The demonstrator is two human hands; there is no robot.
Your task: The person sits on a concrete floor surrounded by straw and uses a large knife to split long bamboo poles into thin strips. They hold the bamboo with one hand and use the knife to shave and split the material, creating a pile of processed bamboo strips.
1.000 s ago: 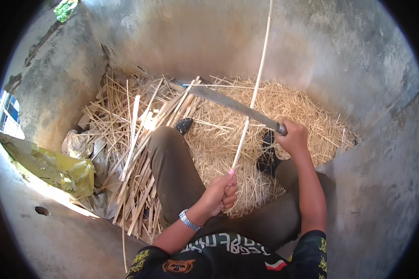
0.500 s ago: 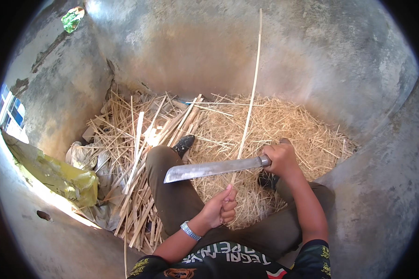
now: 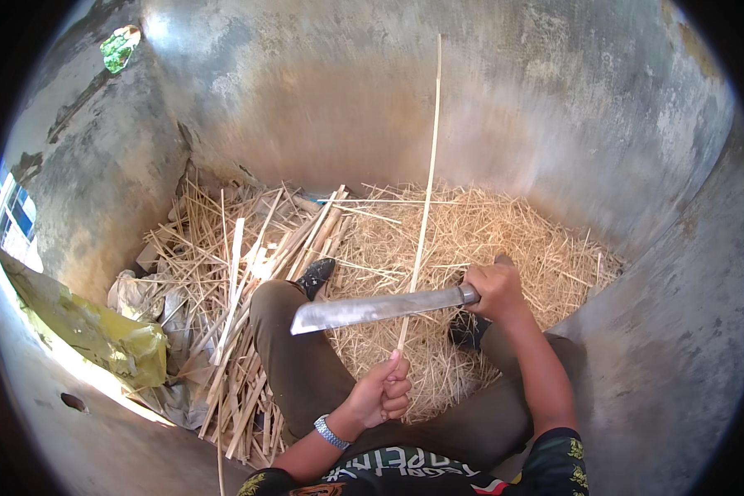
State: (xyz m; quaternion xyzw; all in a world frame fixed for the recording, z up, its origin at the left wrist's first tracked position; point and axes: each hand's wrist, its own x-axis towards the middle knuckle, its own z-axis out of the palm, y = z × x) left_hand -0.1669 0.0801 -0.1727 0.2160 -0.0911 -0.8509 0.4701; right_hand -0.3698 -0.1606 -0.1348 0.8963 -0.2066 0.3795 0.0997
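My right hand [image 3: 494, 289] is wrapped round the handle of a machete [image 3: 380, 310], whose broad blade points left across my lap. A long, thin bamboo strip [image 3: 427, 190] rises away from me toward the far wall. Its near end sits in my closed left hand [image 3: 383, 390], thumb up along the strip. The blade crosses over the strip a little beyond my left fingers; whether its edge touches the strip I cannot tell.
A heap of split bamboo strips [image 3: 238, 388] lies left of my bent leg. Pale shavings [image 3: 479, 223] cover the floor ahead. A yellow sack [image 3: 132, 351] hangs at the left edge. Concrete walls [image 3: 537, 107] enclose the space.
My left hand has come slightly nearer and to the left with the strip. The machete has stayed almost in place over it. The whole view has shifted a little.
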